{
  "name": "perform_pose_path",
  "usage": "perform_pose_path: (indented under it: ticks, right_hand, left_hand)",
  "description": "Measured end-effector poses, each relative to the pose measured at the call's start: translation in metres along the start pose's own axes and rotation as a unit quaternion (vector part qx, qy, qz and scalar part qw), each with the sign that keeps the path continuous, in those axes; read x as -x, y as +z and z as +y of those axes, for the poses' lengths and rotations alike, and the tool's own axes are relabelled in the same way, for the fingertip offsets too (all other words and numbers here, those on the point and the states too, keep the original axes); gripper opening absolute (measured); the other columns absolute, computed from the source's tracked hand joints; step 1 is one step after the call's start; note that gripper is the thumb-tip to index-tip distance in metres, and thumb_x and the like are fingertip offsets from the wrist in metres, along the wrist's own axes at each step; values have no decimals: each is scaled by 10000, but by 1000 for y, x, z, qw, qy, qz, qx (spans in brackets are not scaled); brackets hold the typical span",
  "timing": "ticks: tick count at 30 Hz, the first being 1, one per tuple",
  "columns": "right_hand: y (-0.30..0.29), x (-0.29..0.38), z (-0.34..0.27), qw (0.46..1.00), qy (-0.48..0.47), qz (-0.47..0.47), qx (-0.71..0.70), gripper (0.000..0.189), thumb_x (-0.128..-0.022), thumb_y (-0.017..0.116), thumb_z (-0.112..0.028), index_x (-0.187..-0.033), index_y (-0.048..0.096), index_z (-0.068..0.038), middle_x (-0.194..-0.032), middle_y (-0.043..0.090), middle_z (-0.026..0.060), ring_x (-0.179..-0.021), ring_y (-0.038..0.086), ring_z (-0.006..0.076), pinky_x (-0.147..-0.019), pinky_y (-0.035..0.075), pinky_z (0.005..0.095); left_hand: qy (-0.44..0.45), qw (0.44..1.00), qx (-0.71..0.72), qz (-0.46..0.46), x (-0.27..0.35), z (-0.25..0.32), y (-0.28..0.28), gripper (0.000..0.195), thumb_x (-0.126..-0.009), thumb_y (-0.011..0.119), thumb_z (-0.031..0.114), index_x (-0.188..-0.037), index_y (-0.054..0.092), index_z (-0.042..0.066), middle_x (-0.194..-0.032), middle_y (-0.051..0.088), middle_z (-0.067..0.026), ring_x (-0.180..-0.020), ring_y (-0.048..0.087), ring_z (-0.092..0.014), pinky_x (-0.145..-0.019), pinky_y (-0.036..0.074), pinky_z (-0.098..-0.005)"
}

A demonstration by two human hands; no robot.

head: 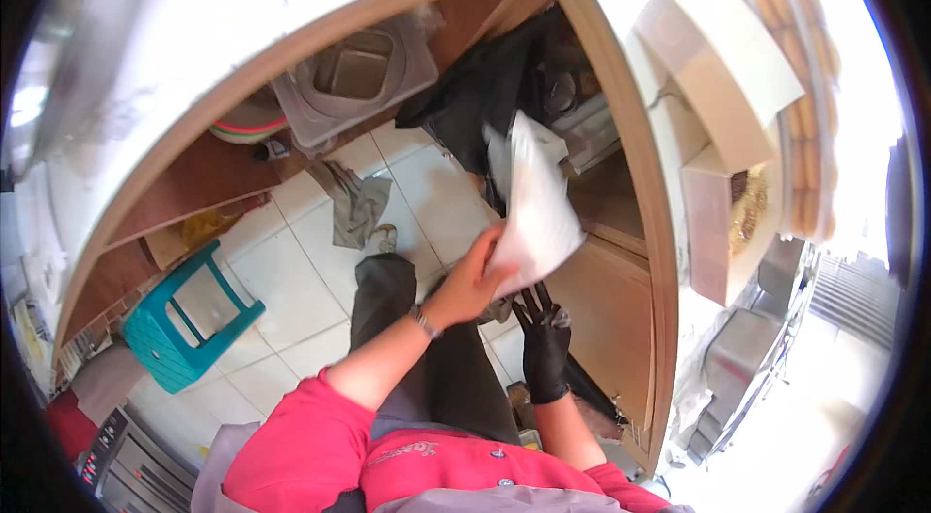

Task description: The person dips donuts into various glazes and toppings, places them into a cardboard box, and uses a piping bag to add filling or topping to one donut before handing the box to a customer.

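Observation:
My bare left hand (469, 280), with a band at the wrist, grips the lower left side of a crumpled white sheet or bag (542, 222); whether it is paper or plastic I cannot tell. Just below that white thing is my right hand (544, 338), in a black glove with its fingers spread and nothing plainly in it. Whether its fingertips touch the white edge is unclear. Behind the white thing, black plastic sheeting or a bag (487, 84) hangs over the shelf under the counter.
Under the wood-edged counter sit a clear plastic lid (422, 69) and a metal pan (353, 66). A teal plastic stool (171, 346) stands on the tiles at left, and a grey cloth (360, 207) lies near my foot. Cardboard boxes (709, 222) rest on the counter at right.

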State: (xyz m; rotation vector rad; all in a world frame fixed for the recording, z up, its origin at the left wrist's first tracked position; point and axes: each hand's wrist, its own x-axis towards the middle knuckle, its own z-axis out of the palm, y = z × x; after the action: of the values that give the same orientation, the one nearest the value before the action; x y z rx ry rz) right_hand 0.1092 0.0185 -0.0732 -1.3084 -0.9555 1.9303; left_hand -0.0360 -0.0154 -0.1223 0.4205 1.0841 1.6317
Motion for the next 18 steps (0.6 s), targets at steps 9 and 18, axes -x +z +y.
perform_pose_path:
  ticks: [9,18]
  right_hand:
    - [87,1,-47,997,42,-34,-51,311,-780,550,-22,-1082,480,-35,-1042,532,69,-976,501,178,-843,401,302]
    - [87,-3,-44,947,160,-135,-245,332,-812,509,-165,-1129,496,-66,-1047,548,43,-943,520,178,-815,417,306]
  left_hand:
    - [32,997,67,34,35,159,-28,542,-832,570,128,-1281,291,7,-1163,477,-83,-1033,475,-146,-887,382,-287]
    - [6,997,75,32,27,221,-27,255,-889,469,151,-1056,535,-30,-997,599,-120,-911,586,-179,-809,468,-294]
